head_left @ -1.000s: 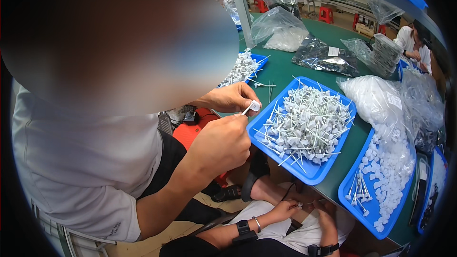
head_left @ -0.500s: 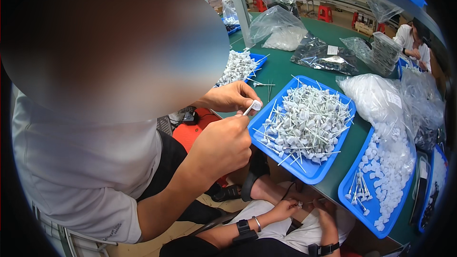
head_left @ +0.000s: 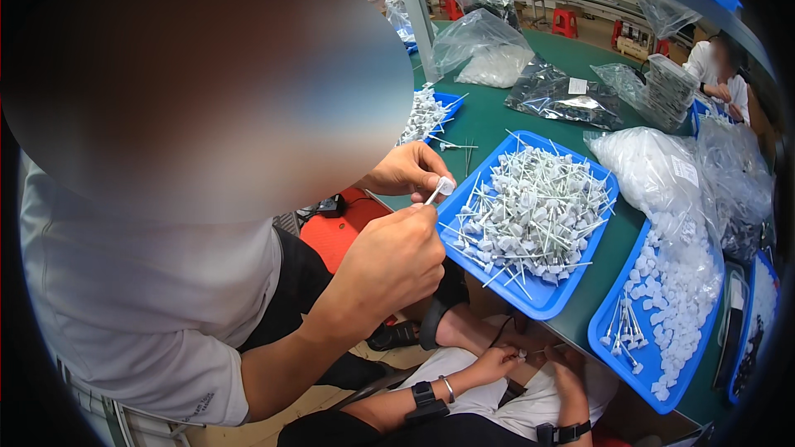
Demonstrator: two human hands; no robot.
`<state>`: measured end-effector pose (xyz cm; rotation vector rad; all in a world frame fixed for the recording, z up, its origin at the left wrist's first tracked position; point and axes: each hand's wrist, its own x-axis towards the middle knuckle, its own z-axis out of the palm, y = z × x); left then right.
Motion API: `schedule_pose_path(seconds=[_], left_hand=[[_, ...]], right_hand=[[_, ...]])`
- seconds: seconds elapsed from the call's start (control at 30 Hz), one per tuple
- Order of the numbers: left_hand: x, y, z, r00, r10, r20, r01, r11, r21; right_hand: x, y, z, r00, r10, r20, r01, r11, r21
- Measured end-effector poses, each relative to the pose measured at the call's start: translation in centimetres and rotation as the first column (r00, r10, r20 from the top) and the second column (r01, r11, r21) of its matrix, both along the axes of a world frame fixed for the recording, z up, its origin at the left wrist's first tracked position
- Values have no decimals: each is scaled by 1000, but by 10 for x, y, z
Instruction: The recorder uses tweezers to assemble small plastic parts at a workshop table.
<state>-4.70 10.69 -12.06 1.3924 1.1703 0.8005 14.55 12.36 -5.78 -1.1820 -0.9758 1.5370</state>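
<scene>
Low in the picture, over my lap, my left hand pinches a small white plastic cap between its fingertips. My right hand, close beside it, has its fingers closed on a thin rod that points toward the cap. Whether the rod has entered the cap is too small to tell. Above my hands, a blue tray is heaped with white caps on thin stems. To the right, another blue tray holds loose white caps and several stemmed ones.
A co-worker's hands at the left hold a stemmed white cap beside the heaped tray. Clear bags, a black bag and a farther blue tray lie on the green table. Another person sits far right.
The co-worker's hands and upper body have shifted slightly to the right. My own hands look almost unchanged, still gripping the cap and the rod.
</scene>
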Motion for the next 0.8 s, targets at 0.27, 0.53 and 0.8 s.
schedule_pose_path(seconds=[0.27,0.53,0.8], left_hand=[[-9,-9,-18,981,175,81,-182,979,94],[-18,-4,76,976,176,127,-206,935,289],[-4,-24,105,992,83,92,-117,881,459]], right_hand=[[8,-2,-6,945,78,317,-68,997,-45],[-6,-42,23,999,-27,-38,31,993,117],[-10,-68,75,995,-1,-100,31,951,307]])
